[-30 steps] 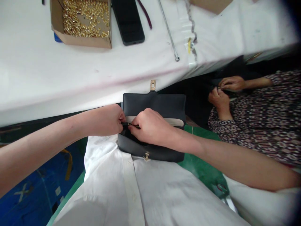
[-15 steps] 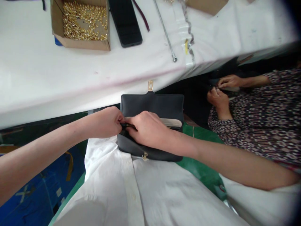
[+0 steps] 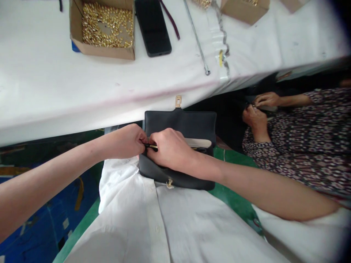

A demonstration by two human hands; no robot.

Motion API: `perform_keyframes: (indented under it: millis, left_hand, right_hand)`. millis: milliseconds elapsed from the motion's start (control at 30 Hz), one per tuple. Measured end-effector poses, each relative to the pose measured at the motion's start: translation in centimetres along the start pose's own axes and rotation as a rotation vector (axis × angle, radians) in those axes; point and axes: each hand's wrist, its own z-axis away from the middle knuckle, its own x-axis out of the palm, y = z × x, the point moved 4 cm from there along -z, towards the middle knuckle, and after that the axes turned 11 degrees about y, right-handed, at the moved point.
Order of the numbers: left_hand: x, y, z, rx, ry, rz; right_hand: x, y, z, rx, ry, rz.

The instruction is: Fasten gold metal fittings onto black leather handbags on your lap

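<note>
A black handbag (image 3: 178, 176) rests against my lap with its flap (image 3: 181, 126) folded back toward the table. The flap carries a gold clasp plate (image 3: 178, 101), and a gold turn lock (image 3: 169, 182) sits on the bag's front. At the bag's left end a short stretch of black zipper (image 3: 152, 147) with gold teeth shows between my hands. My left hand (image 3: 134, 141) is closed, its fingertips pinching the zipper's left end. Just right of it, my right hand (image 3: 170, 148) is closed over the zipper inside the opening; its fingertips are partly hidden.
On the white-covered table (image 3: 82, 87) are a cardboard box (image 3: 115, 53) of small gold pieces, a black phone (image 3: 153, 29), a thin metal rod (image 3: 197, 42), a dark strap (image 3: 171, 20) and another box (image 3: 244, 12). At the right, a co-worker's hands (image 3: 257, 117) hold something small.
The camera view has shifted slightly, so the table things sit farther right. More gold zipper teeth show between my hands; both hands stay at the bag's left end.
</note>
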Motion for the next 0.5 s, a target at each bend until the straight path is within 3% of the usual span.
perform_keyframes:
  millis: [267,500]
  left_hand:
    - [0.1,-0.3,0.7,0.001,0.012,0.019]
    - [-0.4,0.1,0.9,0.063,0.051,-0.148]
  right_hand:
    - [0.4,-0.5,-0.2,0.003,-0.008,-0.003]
    - [0.8,-1.1,-0.1,-0.017,0.012,0.006]
